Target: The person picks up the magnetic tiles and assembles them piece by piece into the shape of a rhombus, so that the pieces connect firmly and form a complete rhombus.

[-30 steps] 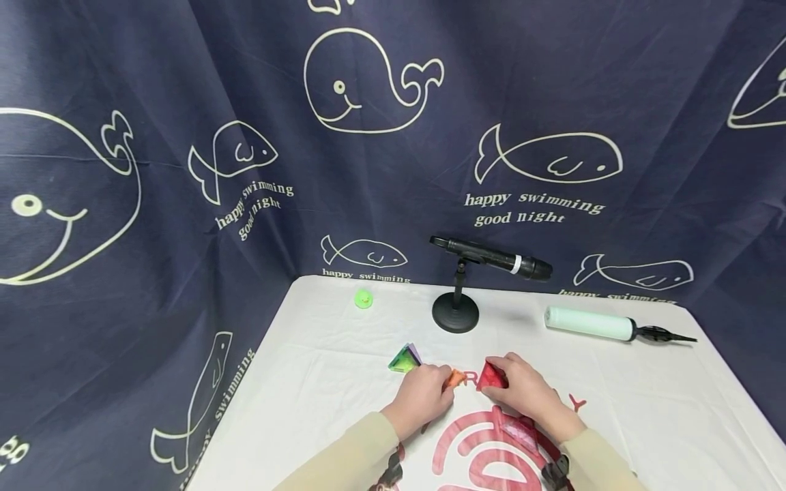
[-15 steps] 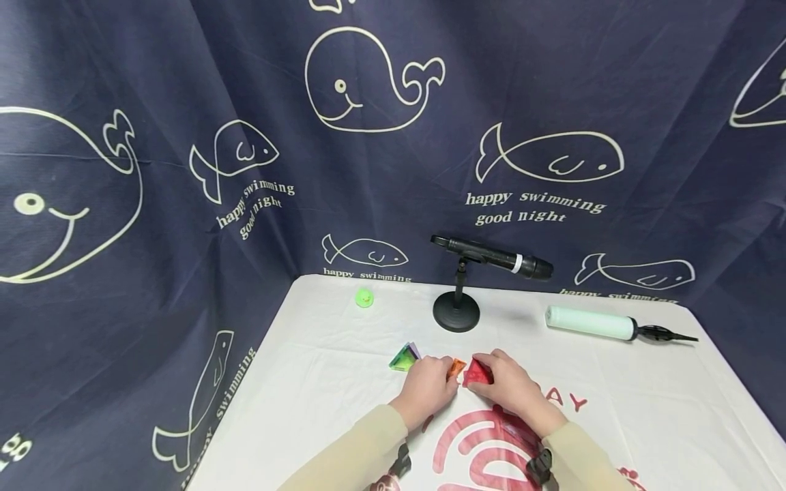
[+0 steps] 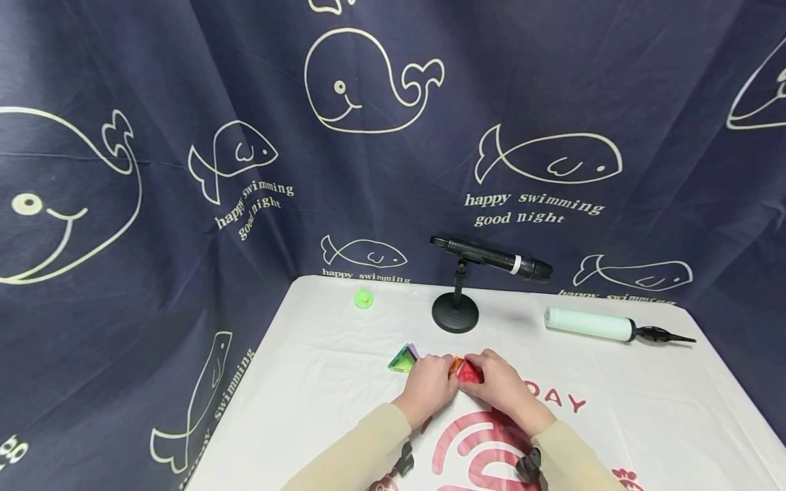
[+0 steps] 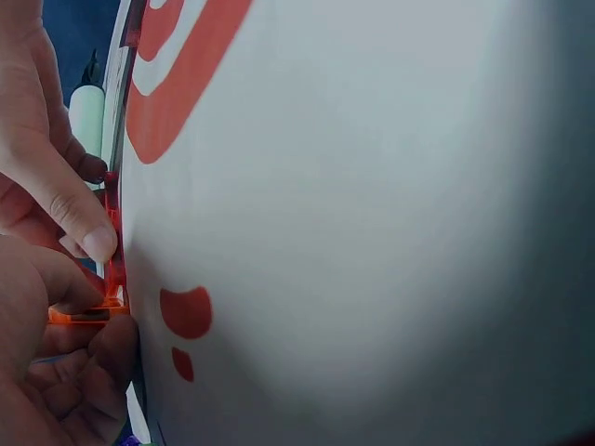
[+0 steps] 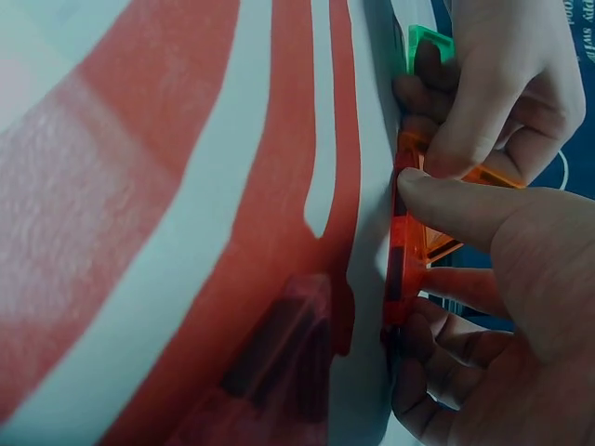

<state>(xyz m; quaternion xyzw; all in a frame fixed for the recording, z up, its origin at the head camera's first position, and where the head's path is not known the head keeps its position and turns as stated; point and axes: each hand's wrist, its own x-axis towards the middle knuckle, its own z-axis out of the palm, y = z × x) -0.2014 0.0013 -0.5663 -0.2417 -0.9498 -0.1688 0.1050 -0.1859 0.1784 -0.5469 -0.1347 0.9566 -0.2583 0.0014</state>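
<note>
In the head view my left hand (image 3: 432, 389) pinches an orange translucent magnetic tile (image 3: 456, 366) near the table's middle. My right hand (image 3: 500, 383) holds a red triangular magnetic tile (image 3: 470, 372) right beside it, thumb along its lower edge. The right wrist view has the red tile's edge (image 5: 400, 265) low over the cloth, meeting the orange tile (image 5: 497, 177). Left fingers partly cover the orange piece. A green triangular tile (image 3: 402, 359), with a purple one behind it, stands just left of my left hand. A dark pink tile (image 5: 279, 372) lies nearer the right wrist.
At the back of the white table (image 3: 331, 334) are a small green rubber duck (image 3: 364, 299) and a black microphone (image 3: 491, 257) on a round-based stand (image 3: 456, 314). A pale green hand pump (image 3: 589, 323) lies at the right. A dark blue curtain (image 3: 393, 177) hangs behind.
My right hand has moved left with the red tile, closing the gap to the orange one. My left hand has shifted slightly right and still pinches the orange tile.
</note>
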